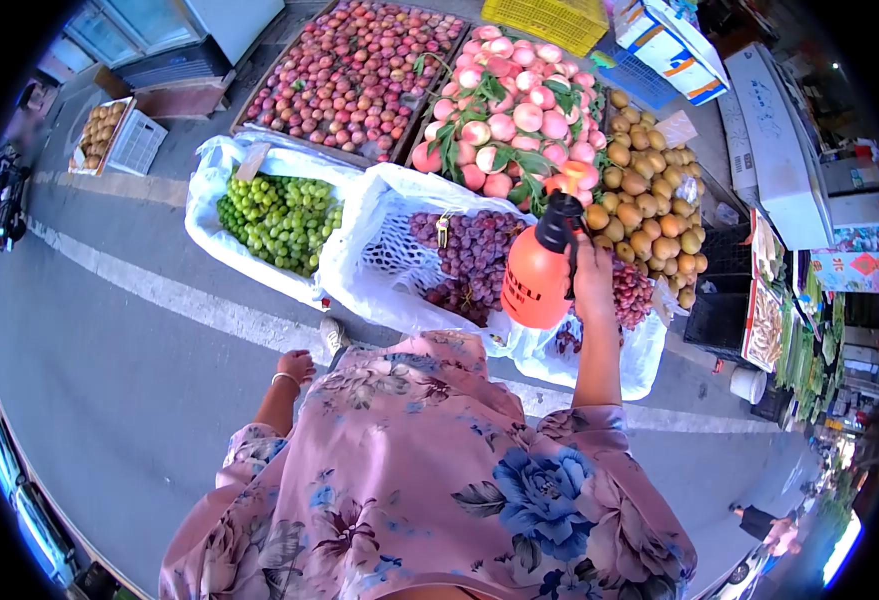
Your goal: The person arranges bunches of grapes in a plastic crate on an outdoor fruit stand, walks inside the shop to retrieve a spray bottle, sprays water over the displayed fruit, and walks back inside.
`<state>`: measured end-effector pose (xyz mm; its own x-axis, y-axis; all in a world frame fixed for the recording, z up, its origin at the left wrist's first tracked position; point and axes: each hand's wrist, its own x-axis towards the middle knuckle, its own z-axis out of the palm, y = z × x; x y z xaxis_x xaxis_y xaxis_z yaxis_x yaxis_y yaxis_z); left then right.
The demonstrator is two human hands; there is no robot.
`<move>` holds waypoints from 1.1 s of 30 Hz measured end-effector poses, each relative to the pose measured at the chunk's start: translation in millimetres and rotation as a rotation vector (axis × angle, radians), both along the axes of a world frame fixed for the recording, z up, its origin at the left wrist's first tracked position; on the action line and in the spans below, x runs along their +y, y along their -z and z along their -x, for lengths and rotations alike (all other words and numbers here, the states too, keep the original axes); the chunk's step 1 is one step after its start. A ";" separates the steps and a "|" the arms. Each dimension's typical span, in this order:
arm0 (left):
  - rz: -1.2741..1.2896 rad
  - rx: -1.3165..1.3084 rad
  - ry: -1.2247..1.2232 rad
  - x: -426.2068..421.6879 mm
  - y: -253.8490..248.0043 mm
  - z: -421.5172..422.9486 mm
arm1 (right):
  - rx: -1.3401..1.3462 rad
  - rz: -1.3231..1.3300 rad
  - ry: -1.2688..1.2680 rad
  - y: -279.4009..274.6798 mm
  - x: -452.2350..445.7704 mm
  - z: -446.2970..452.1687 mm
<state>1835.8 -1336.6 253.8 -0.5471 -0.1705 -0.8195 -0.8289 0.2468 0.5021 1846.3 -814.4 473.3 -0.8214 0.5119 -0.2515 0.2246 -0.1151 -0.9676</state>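
My right hand is closed round the handle of an orange pump spray bottle with a black neck and an orange top. The bottle hangs upright over purple grapes, which lie in a white plastic-lined crate. Partly behind the hand are reddish grapes in another lined crate. Low at my side, my left hand hangs loosely curled with nothing seen in it, a bracelet on its wrist. Ahead of it, green grapes fill a lined crate.
Behind the grapes stand plums, pink peaches with leaves, and brown round fruit. A yellow crate and a white foam box are at the back. Another person is at the lower right.
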 end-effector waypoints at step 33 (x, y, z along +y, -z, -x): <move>0.089 -0.022 0.030 13.4 -23.6 -38.1 | 0.269 0.126 0.321 -8.4 1.8 -4.2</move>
